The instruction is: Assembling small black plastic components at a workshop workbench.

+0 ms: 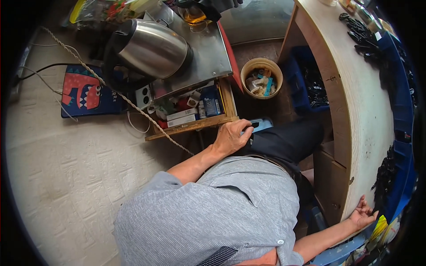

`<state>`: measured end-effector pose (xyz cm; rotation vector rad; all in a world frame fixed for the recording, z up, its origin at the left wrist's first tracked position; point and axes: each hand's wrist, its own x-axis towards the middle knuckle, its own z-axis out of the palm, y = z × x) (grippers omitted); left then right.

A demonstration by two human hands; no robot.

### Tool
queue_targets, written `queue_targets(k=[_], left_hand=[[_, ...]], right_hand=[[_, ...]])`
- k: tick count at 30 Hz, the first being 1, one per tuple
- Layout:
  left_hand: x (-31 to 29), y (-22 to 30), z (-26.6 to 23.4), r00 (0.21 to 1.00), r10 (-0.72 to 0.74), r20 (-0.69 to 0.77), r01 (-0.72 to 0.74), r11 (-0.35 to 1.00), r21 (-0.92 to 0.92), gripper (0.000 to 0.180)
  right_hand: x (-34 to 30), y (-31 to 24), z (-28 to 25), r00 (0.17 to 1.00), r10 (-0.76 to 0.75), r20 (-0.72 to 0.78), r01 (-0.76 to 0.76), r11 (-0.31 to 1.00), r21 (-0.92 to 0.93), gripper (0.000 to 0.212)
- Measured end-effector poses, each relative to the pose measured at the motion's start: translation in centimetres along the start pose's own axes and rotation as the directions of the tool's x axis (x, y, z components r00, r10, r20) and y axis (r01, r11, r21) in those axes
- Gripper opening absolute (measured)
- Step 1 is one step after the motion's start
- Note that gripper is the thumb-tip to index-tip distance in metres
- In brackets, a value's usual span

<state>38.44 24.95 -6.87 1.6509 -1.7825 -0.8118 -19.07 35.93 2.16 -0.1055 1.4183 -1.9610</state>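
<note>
My left hand [234,136] is over my lap beside the front edge of an open wooden drawer [191,128]. Its fingers are curled together around something small and dark that I cannot make out. Behind it shows a light blue object [262,124], mostly hidden. On the desk edge at the far right rests my right hand [363,215], palm turned up, fingers loosely bent and apart with nothing in them. It lies beside a pile of small black parts [384,175] and a long blue bin [403,155].
A steel kettle [155,48] stands on a metal-topped cabinet [204,57]. A rubbish bucket [245,71] and a blue crate [290,80] of black parts sit on the floor. A twisted cord [128,101] crosses before the drawer. Black clip-like parts [360,35] lie on the desk [355,106].
</note>
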Motion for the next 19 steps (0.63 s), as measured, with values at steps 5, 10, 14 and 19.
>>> queue_targets(k=[5, 10, 14, 19], left_hand=[[1.8, -0.9, -0.2, 0.998, 0.037, -0.047, -0.036, 0.999, 0.031, 0.015], [4.3, -1.7, -0.5, 0.994, 0.068, -0.085, -0.063, 0.997, 0.055, 0.016], [6.5, -2.8, -1.0, 0.984, 0.145, -0.108, -0.129, 0.982, 0.139, 0.017], [9.8, -4.6, -1.4, 0.979, 0.152, -0.137, -0.124, 0.973, 0.194, 0.025]], right_hand=[[1.2, -1.4, -3.8, 0.997, -0.014, -0.08, 0.014, 1.0, 0.01, 0.043], [2.3, -3.1, -8.4, 0.972, -0.064, -0.226, 0.06, 0.998, -0.023, 0.041], [2.8, -3.7, -9.3, 0.804, -0.128, -0.581, 0.102, 0.992, -0.077, 0.044], [2.4, -6.2, -14.1, 0.814, -0.157, -0.559, 0.22, 0.975, 0.046, 0.048]])
